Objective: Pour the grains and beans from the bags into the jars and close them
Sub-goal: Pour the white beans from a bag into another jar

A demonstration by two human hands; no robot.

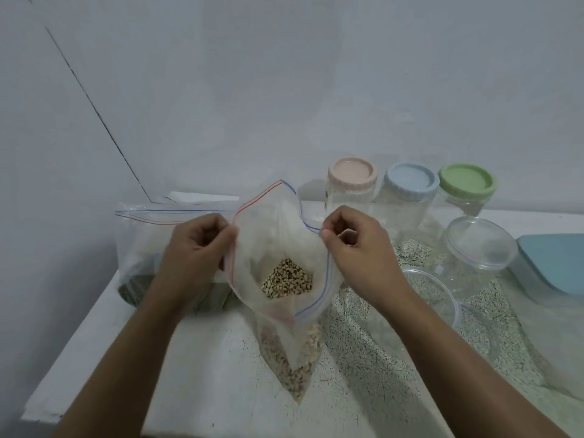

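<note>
Beans (286, 279) lie pooled in a clear zip bag (249, 273) at the centre of the head view, its sagging lower corner resting on the white table (196, 358). The left hand (199, 245) pinches the red-striped lip between thumb and curled fingers. The right hand (357, 245) pinches the blue-striped lip the same way, so the mouth gapes wide between them. A second bag (142, 248) slumps behind the left hand at mid-left, with dark grains at its base. Three clear jars stand at upper right against the wall, all capped: pink lid (352, 173), blue lid (410, 181), green lid (467, 181).

The film looks thin and limp, and it will likely keep no shape of its own. The load is loose and hangs low, so it should shift the instant the bag tips. The zip strip is probably the stiffest part and the best place to grip. One hand could stay there and fold the lip into a narrow spout, while the other cups the weighted bottom corner. The beans are hard and round (quick to bounce and roll if they miss a jar mouth). A jar must be uncapped first.
</note>
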